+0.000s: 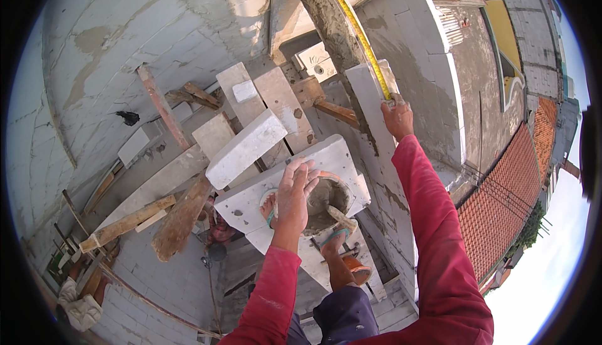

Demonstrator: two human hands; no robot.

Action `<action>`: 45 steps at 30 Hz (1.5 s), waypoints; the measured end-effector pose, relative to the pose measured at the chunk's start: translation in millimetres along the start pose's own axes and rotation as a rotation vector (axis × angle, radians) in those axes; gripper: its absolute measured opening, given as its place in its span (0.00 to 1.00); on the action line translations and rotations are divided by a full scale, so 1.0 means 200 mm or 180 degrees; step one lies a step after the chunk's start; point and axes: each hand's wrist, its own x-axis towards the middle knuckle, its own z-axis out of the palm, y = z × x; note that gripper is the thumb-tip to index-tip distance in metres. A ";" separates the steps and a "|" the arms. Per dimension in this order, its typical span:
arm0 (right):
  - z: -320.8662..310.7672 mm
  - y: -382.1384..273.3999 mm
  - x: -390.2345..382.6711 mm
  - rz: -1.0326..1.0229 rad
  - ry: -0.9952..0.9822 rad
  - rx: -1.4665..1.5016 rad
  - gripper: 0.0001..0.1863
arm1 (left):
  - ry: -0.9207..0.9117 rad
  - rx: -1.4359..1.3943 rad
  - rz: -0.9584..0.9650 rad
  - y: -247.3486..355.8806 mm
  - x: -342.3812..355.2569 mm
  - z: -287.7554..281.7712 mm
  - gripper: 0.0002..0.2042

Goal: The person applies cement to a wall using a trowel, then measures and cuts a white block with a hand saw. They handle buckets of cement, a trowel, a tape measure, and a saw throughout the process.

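Observation:
My right hand (397, 118) is closed on the near end of a yellow tape measure (354, 25), stretched along the top of a block wall (365, 97) toward the far side. Whether the tape's case is in that hand, I cannot tell. My left hand (293, 191) holds nothing; its fingers are extended beside and partly over a bucket (343, 188) with an orange rim. Grey mortar (321, 210) lies in the bucket, and a tool's pale, mortar-smeared handle (342, 218) sticks out of it. The tool's head is hidden.
My sandalled feet stand on pale boards (251, 210) high above a lower level. A white block (246, 147) and wooden planks (285, 104) lie ahead. Below are an orange bucket (357, 271) and another person (219, 231). Rough timber (128, 223) juts out at left; tiled roofs (505, 201) lie right.

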 end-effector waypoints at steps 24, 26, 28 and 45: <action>-0.07 -0.10 0.04 -0.0008 -0.0069 -0.0011 0.26 | 0.0002 -0.0051 0.0069 0.04 0.00 0.01 0.25; -0.05 -0.04 0.03 -0.0062 -0.0011 -0.0077 0.25 | 0.0007 -0.0038 0.0037 0.04 -0.01 0.02 0.25; -0.04 -0.01 0.00 -0.0165 0.0035 -0.0167 0.25 | 0.0006 0.0020 -0.0026 0.02 -0.05 0.00 0.25; -0.03 -0.01 -0.03 0.0126 -0.0224 -0.0091 0.28 | 0.0006 -0.0087 -0.0014 -0.02 -0.07 -0.03 0.27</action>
